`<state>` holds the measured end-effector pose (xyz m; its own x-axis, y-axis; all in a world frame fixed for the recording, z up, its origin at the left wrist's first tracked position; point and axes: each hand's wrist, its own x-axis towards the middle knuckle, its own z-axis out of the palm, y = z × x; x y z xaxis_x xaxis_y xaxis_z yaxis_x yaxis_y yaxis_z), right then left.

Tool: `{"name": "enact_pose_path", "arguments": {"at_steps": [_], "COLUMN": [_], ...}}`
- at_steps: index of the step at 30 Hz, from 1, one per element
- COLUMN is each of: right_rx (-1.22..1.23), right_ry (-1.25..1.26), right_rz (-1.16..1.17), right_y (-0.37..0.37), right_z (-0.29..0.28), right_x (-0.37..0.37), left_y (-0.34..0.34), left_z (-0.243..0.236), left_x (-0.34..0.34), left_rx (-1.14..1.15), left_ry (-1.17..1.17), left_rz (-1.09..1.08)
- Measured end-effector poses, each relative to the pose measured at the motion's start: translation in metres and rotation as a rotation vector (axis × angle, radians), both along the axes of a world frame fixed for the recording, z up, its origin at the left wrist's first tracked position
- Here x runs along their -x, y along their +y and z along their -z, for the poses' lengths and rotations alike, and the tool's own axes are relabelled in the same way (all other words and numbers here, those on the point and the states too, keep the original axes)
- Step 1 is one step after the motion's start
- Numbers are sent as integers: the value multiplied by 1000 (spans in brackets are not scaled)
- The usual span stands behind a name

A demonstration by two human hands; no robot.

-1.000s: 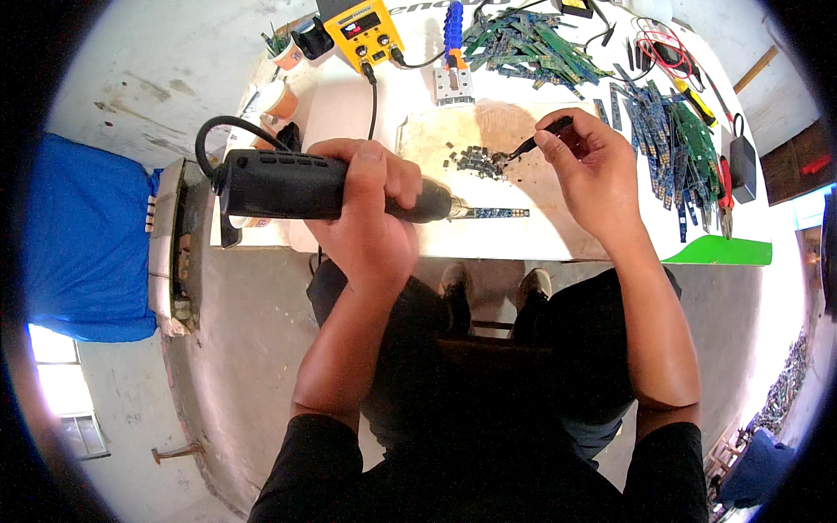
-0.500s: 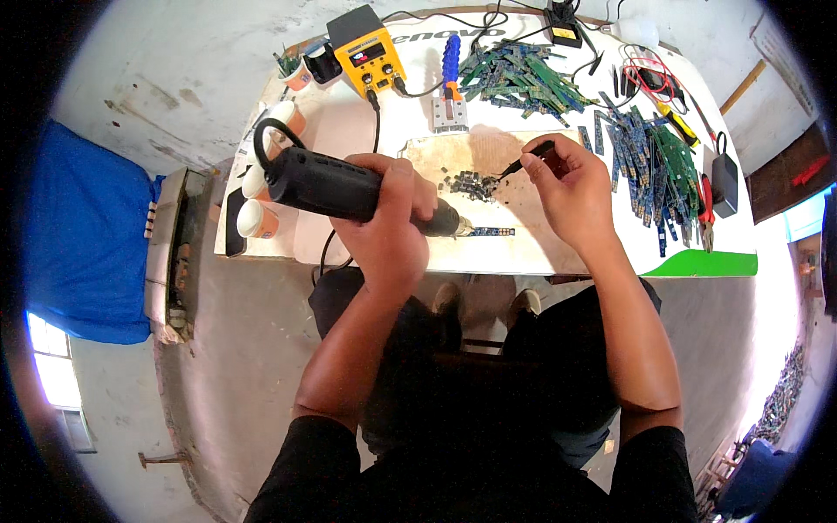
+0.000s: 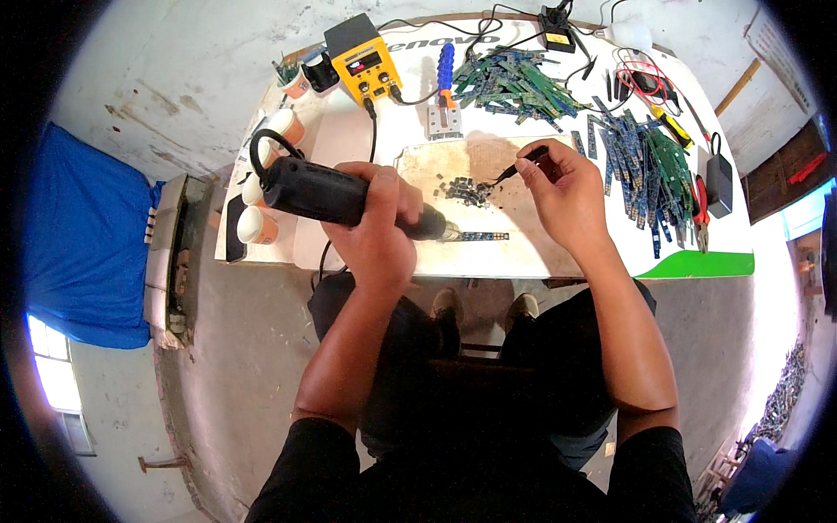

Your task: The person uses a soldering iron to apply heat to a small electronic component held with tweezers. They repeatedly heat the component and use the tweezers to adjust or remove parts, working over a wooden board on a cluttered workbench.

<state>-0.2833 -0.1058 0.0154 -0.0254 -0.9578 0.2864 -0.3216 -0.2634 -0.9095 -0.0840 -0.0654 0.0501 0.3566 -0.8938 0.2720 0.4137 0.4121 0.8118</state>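
Black cylindrical hot-air gun (image 3: 316, 193) gripped by left hand (image 3: 377, 222), fingers wrapped closed round the body. Metal nozzle (image 3: 450, 232) aimed right, at left end of a narrow blue circuit-board strip (image 3: 485, 236); contact can't be told. Strip laid flat near front edge of tan stained board (image 3: 436, 159), itself placed at front edge of white table (image 3: 403, 131). Slim black tweezers (image 3: 513, 173) pinched by right hand (image 3: 565, 192), thumb against fingers; tips held at right side of small dark chip pile (image 3: 465, 190). Tip gap too small to read.
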Motion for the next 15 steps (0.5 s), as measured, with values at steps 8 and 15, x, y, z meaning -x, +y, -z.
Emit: {"name": "enact_pose_path", "arguments": {"at_steps": [8, 15], "right_rx": [-35, -34], "right_ry": [0, 26], "right_rz": [12, 19], "right_y": [1, 2], "right_z": [-4, -5], "right_x": [0, 1], "left_y": [2, 2], "left_z": [1, 0], "left_x": [3, -2], "left_rx": [-19, -6], "left_ry": [3, 24], "left_rz": [25, 14]}}
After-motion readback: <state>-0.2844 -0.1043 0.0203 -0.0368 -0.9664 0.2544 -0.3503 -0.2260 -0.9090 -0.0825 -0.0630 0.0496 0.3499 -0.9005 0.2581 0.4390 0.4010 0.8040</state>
